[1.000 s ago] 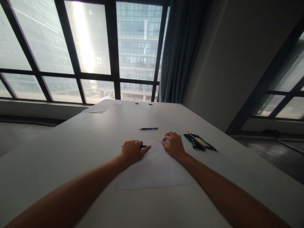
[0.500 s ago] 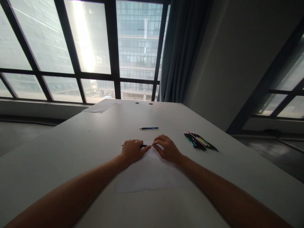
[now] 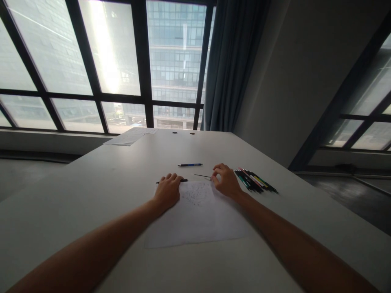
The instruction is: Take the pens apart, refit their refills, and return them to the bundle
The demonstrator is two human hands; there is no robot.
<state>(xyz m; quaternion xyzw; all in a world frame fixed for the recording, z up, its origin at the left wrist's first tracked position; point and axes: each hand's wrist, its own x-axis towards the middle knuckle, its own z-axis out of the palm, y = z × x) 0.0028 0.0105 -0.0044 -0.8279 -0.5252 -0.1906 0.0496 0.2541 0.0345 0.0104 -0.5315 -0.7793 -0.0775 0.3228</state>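
Observation:
My left hand (image 3: pixel 168 189) is closed over a black pen barrel (image 3: pixel 184 180), which lies crosswise beneath the fingers and sticks out on both sides. It rests at the upper left edge of a white sheet of paper (image 3: pixel 195 228) bearing dark scribbled marks. In my right hand (image 3: pixel 225 181), thumb and fingers pinch one end of a thin dark pen refill (image 3: pixel 201 176). The refill points left, apart from the barrel. Just beyond both hands lies a blue and black pen (image 3: pixel 190 165).
Right of my right hand is a bundle of several pens (image 3: pixel 255 180) in black, green, pink and yellow. More papers (image 3: pixel 126 138) lie at the far left of the white table (image 3: pixel 100 179). Windows and a dark curtain (image 3: pixel 226 73) stand behind it.
My right hand has moved right and away from my left, drawing the thin refill clear of the barrel. The marks on the paper are now uncovered. The view has shifted slightly.

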